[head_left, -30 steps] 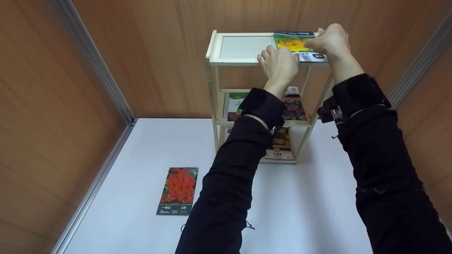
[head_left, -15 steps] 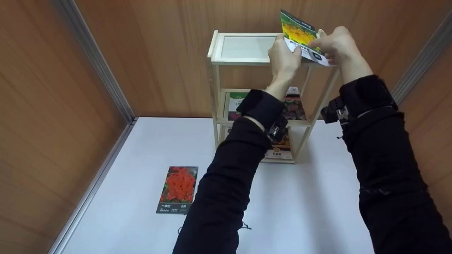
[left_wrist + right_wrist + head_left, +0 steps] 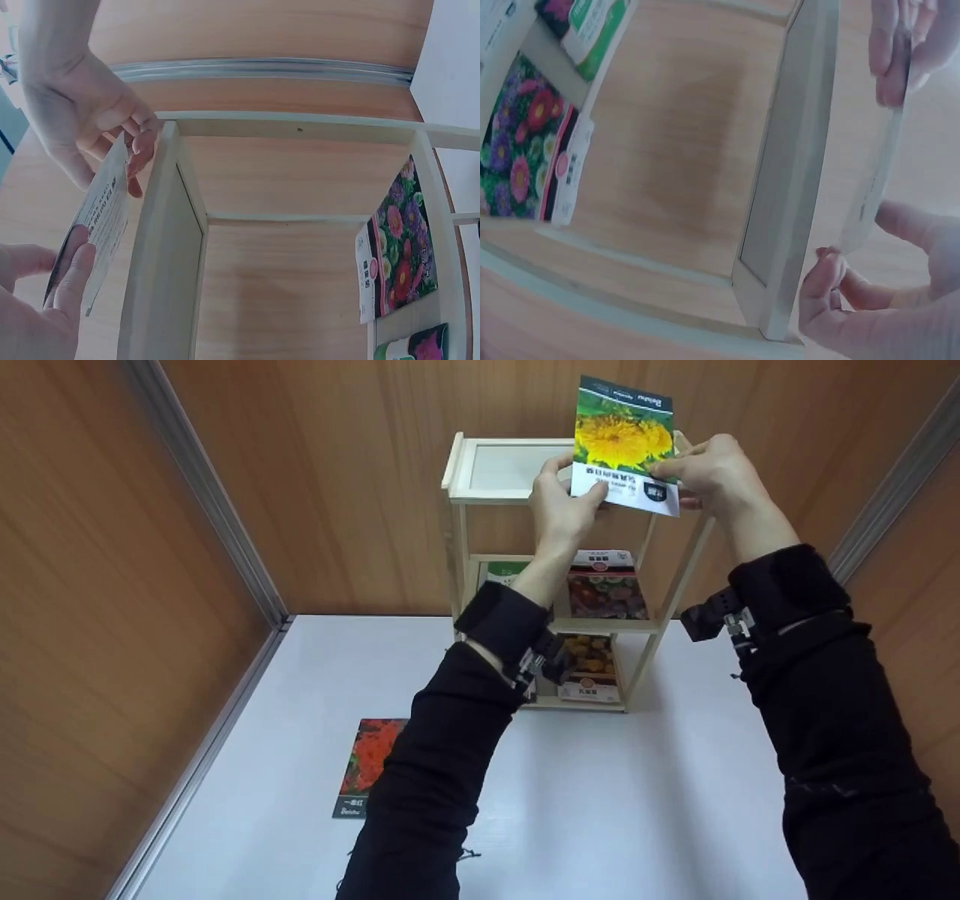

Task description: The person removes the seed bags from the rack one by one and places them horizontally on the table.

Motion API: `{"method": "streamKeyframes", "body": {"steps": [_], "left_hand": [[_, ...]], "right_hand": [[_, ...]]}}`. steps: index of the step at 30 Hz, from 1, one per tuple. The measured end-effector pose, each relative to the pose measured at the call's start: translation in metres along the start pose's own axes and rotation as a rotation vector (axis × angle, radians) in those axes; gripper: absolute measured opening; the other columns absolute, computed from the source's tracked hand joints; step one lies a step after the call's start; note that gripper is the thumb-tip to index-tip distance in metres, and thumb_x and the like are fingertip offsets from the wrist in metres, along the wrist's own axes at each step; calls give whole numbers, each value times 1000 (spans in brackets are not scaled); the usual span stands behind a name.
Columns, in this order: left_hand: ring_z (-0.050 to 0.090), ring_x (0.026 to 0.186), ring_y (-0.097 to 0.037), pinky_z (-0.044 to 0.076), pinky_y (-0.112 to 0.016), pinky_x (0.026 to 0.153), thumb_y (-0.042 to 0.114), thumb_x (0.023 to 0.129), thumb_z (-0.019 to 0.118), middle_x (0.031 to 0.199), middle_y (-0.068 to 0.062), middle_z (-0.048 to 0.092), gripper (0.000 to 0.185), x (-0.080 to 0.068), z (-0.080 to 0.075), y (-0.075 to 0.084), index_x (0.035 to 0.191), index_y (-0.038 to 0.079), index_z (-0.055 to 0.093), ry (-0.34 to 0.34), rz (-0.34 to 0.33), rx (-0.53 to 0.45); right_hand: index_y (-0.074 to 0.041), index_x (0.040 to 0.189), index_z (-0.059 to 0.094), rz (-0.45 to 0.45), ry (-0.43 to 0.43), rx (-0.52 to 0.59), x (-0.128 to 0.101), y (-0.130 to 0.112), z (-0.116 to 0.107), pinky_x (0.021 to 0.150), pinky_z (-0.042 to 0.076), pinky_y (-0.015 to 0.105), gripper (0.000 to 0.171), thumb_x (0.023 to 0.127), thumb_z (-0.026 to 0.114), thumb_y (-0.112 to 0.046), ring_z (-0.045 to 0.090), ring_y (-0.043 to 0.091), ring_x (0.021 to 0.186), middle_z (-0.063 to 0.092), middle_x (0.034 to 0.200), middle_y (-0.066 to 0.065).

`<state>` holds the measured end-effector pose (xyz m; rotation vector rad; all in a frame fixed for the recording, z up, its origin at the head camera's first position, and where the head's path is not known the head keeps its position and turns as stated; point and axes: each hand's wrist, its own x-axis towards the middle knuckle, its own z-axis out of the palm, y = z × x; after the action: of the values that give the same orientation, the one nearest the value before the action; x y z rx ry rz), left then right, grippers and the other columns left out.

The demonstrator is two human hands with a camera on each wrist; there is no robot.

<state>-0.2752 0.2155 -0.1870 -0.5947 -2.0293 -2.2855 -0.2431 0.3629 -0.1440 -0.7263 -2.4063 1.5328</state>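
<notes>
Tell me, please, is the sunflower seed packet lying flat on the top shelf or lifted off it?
Lifted off: both hands hold the sunflower seed packet upright above the top shelf.

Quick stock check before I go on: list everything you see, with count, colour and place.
Sunflower packet: 1, yellow and green, held upright above the rack's top tier.
Rack: 1, pale wood, three tiers, on the table against the wall.
Packets in rack: at least 3, multicoloured flowers, middle and bottom tiers.
Red packet: 1, flat on the table, partly behind the left sleeve.
Table: 1, white.
Left hand: pinches sunflower packet.
Right hand: pinches its other edge.
</notes>
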Motion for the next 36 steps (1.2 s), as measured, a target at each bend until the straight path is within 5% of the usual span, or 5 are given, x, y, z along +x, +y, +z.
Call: {"method": "streamKeyframes", "body": {"steps": [13, 27, 36], "left_hand": [[63, 70, -23, 52, -25, 58, -9, 76, 63, 88, -18, 63, 37, -32, -30, -25, 109, -4, 48, -28, 28, -57], [63, 76, -28, 53, -32, 65, -14, 76, 59, 90, -22, 61, 31, -79, -53, -87, 104, -8, 47, -54, -79, -210], [63, 82, -27, 52, -35, 68, -12, 77, 59, 95, -21, 61, 31, -112, -64, -125, 105, -9, 46, -99, -127, -241]], "right_hand": [[1, 110, 48, -207, -75, 289, -24, 45, 13, 62, 51, 20, 42, 77, 68, -16, 62, 15, 75, 63, 86, 5], [3, 104, 53, -524, 85, 292, -38, 121, 63, 55, 48, 16, 30, 79, 65, -9, 57, 10, 62, 60, 71, 4], [6, 106, 53, -572, 96, 290, -59, 165, 79, 56, 51, 21, 33, 79, 66, -8, 60, 13, 62, 61, 76, 11]]}}
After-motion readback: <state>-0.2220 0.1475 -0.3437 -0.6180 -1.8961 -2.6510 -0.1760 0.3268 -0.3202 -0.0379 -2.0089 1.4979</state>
